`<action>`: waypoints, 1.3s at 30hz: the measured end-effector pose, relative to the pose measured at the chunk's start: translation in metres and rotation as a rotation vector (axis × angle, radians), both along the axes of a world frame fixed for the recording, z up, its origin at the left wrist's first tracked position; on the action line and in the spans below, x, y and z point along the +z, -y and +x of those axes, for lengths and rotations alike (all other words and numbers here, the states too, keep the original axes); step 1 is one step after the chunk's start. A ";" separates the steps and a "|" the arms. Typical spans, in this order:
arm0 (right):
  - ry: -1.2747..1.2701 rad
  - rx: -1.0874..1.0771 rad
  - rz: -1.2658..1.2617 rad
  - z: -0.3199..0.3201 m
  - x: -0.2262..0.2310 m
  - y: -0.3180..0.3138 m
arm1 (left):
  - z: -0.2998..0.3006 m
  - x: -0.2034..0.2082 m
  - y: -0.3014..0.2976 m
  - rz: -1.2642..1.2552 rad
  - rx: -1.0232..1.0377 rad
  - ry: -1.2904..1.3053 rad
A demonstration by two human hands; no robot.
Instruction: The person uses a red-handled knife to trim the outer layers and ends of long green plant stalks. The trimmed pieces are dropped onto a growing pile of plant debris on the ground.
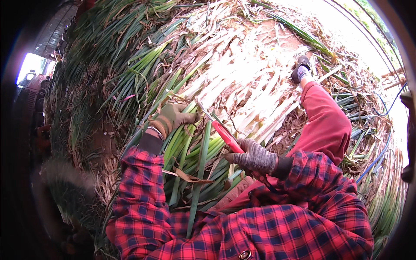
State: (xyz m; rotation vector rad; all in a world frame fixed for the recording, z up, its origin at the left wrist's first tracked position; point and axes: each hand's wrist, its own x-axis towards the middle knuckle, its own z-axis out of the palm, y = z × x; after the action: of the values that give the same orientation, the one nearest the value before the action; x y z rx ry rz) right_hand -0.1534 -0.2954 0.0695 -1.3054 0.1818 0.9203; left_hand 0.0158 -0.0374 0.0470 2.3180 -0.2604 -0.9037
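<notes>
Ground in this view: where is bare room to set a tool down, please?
One reddish soil patch lies far ahead, bordered by pale stalks; a darker soil patch lies left of the left hand, bordered by green leaves. Around that hand and the right hand, leaves crowd.

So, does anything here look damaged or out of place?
A withered brown leaf lies across the green stalks, looking dried out beside them. Also, a blue line, perhaps a hose or cord, curves down the right side, its colour standing out.
</notes>
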 end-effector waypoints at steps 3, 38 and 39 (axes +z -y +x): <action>0.000 -0.012 -0.038 0.001 -0.004 0.002 | -0.006 0.001 0.002 0.052 0.035 0.054; 0.019 -0.583 -0.148 0.143 -0.105 0.062 | -0.002 -0.024 0.007 0.132 0.028 0.199; -0.010 -0.595 -0.152 0.148 -0.109 0.065 | -0.003 -0.022 0.009 0.122 0.025 0.209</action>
State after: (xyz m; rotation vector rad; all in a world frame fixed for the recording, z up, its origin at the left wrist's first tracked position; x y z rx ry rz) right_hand -0.0055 -0.3607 -0.0399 -1.2810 0.6215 0.4098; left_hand 0.0133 -0.0461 0.0247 2.5260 -0.2696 -0.6819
